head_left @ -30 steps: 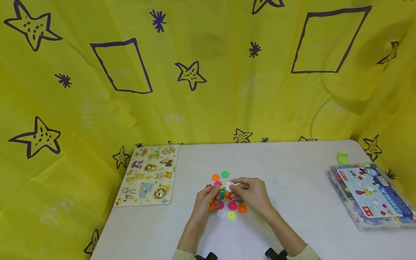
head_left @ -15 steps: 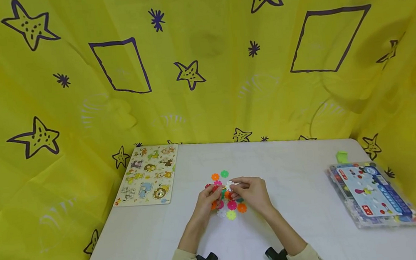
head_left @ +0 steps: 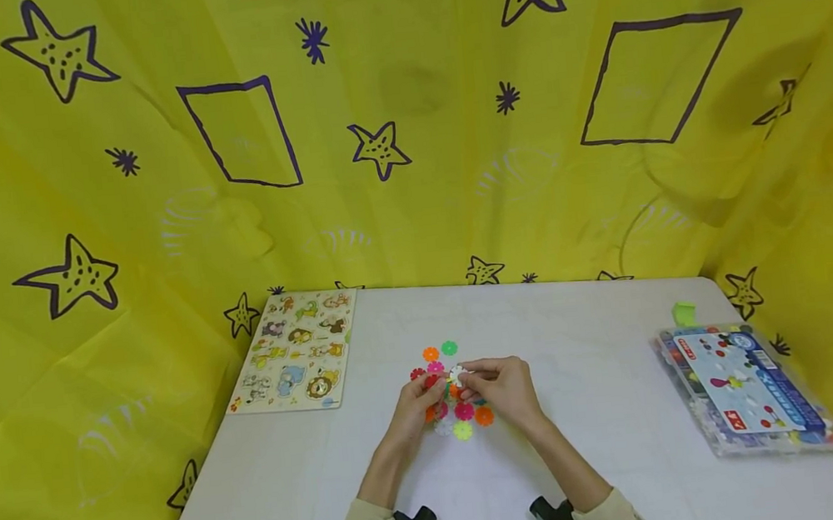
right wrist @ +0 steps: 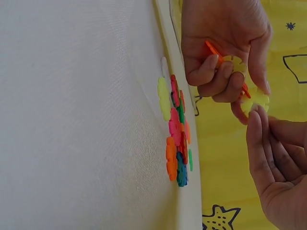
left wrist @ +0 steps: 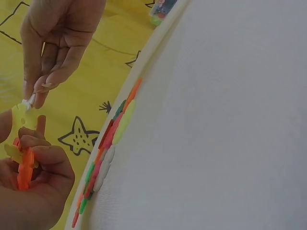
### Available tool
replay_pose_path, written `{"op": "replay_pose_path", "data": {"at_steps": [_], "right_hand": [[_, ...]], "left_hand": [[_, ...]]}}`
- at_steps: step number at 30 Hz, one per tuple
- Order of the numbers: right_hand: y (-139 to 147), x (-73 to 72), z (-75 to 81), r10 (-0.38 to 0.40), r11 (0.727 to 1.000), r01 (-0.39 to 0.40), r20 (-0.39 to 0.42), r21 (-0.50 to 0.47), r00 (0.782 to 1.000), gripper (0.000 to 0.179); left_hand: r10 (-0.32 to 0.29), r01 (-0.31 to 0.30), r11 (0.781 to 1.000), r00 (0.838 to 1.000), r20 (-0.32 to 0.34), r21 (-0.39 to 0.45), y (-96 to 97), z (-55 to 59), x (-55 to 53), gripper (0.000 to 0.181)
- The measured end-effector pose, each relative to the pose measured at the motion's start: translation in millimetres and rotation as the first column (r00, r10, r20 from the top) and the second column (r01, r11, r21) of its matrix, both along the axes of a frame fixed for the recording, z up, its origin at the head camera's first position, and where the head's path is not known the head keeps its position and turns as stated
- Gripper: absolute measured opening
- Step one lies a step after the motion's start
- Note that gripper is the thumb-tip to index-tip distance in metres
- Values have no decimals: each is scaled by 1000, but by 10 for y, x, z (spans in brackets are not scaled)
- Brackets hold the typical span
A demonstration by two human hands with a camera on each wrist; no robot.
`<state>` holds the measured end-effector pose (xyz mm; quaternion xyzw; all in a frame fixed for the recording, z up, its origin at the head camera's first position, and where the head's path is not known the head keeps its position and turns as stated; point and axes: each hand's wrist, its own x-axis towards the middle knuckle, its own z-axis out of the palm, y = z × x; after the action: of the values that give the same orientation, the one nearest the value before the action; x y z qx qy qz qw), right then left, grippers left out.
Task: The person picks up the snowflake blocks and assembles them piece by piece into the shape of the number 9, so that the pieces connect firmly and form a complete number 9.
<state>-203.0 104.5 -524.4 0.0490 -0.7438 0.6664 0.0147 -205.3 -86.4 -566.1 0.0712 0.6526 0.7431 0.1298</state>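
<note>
My left hand (head_left: 407,412) grips a small joined piece of notched plastic discs: a yellow disc (right wrist: 255,101) stands at the fingertips, with a second yellow disc (right wrist: 235,64) and an orange disc (left wrist: 26,167) among the curled fingers. A white notched disc (head_left: 458,375) is pinched between thumb and fingers of my right hand (head_left: 506,389). In the left wrist view its edge meets the upper yellow disc; whether the slots interlock cannot be told. Both hands hover over loose flower-shaped discs on the white table, among them a pink disc (head_left: 464,411) and an orange one (head_left: 484,416).
An animal picture board (head_left: 293,353) lies at the table's left. On the right sits a clear plastic case (head_left: 749,391) with a printed label, and a light green piece (head_left: 684,314) lies behind it. Yellow patterned cloth (head_left: 412,210) hangs around the white table (head_left: 583,344).
The white disc has shifted slightly left, closer to my left hand, and its face has turned a little. Both arms stay in nearly the same place.
</note>
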Motion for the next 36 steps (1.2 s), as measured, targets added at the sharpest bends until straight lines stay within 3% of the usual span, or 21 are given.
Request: {"op": "replay_pose_path", "data": {"at_steps": [8, 12, 15, 17, 22, 27, 31, 33, 36], "right_hand": [[62, -36, 21, 75, 997, -75, -1, 18, 997, 21], [107, -63, 27, 124, 992, -124, -6, 31, 992, 25], [138, -82, 20, 118, 989, -116, -11, 87, 993, 26], [152, -94, 8, 94, 981, -90, -13, 174, 996, 22], [138, -133, -67, 78, 906, -70, -2, 418, 997, 13], [79, -168, -127, 152, 809, -138, 23, 572, 988, 18], [63, -182, -169, 164, 735, -122, 0, 667, 986, 17], [62, -185, -179, 155, 720, -105, -11, 686, 988, 16], [68, -188, -159, 134, 723, -91, -9, 685, 991, 15]], "left_hand": [[-31, 30, 999, 999, -33, -26, -16, 29, -5, 37], [-28, 28, 1000, 1000, -11, -6, -24, 54, -6, 35], [-9, 9, 1000, 1000, 8, 20, -21, 67, -7, 34], [0, -1, 999, 1000, 24, 44, -19, 72, -7, 34], [-7, 3, 997, 998, 56, 73, -12, 85, 4, 33], [0, -4, 997, 998, 55, 79, -6, 101, 10, 33], [11, -17, 996, 998, 67, 89, 4, 82, -6, 27], [12, -20, 995, 997, 77, 94, 5, 63, -13, 24], [11, -21, 992, 997, 81, 123, 5, 45, -24, 20]]}}
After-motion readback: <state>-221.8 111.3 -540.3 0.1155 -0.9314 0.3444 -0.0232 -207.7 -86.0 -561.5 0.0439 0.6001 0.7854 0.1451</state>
